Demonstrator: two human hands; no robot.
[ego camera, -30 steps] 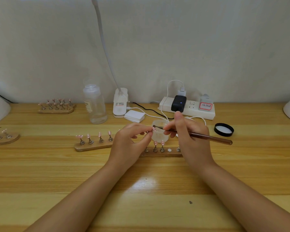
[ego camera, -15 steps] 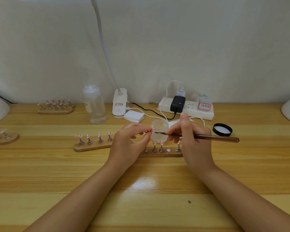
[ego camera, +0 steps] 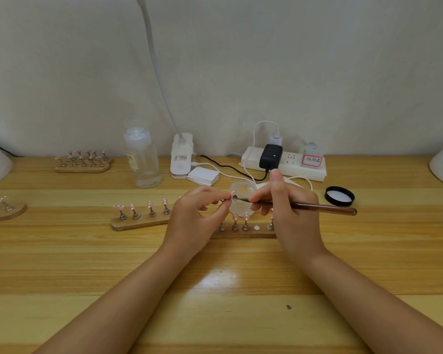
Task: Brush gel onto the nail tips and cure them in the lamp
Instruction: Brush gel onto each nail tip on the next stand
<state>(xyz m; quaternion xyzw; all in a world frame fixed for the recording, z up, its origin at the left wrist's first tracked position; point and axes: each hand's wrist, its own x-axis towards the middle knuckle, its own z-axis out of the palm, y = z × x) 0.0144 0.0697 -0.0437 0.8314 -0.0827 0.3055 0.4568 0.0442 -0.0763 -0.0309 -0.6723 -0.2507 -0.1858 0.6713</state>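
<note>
We are in the middle of the brushing part. Our left hand [ego camera: 197, 215] pinches one little stand between thumb and fingers, and a pink nail tip [ego camera: 232, 194] sits on top of it, just past our fingertips. Our right hand [ego camera: 289, 208] is curled round the brush [ego camera: 317, 207], pinching it like a pencil, and the brush end touches that nail tip, so we think gel is going on it right now. Just behind the two hands sits the open gel jar [ego camera: 242, 198] (its black lid [ego camera: 339, 196] lies off to the right of our right hand). Below our hands is a wooden holder [ego camera: 243, 232] with more pink tips standing up, and one spot on it shows only a white dot, so our tip likely came from there. Another holder [ego camera: 141, 218] with four tips we can see is left of our left hand. We cannot tell which tips already have gel, they are too small. No tip is in a curing lamp yet, and we cannot say for sure which thing on the table [ego camera: 215, 290] is that lamp. So most of the job looks left: more tips to brush, then the curing.
</note>
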